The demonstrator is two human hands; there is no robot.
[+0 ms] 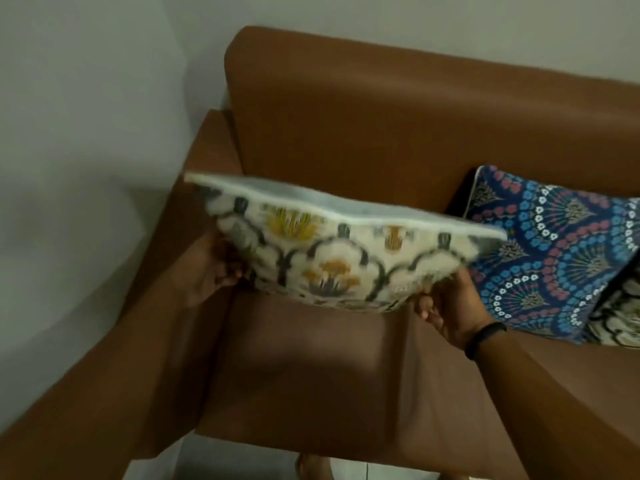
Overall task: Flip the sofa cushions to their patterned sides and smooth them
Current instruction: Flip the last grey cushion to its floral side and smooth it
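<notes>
A cream cushion (332, 258) with yellow flowers and dark arches hangs tilted above the left seat of the brown sofa (346, 375). Its patterned face is turned toward me and a plain pale side shows along its top edge. My left hand (204, 268) grips its left lower corner. My right hand (450, 306), with a black band on the wrist, grips its right lower corner. A blue cushion (547, 251) with red, white and blue fan patterns lies pattern up on the seat to the right.
The edge of another cream patterned cushion (620, 320) shows at the far right, partly under the blue one. The sofa's left armrest (145, 323) runs along a pale wall (86, 116). A foot (311, 467) shows on the floor below.
</notes>
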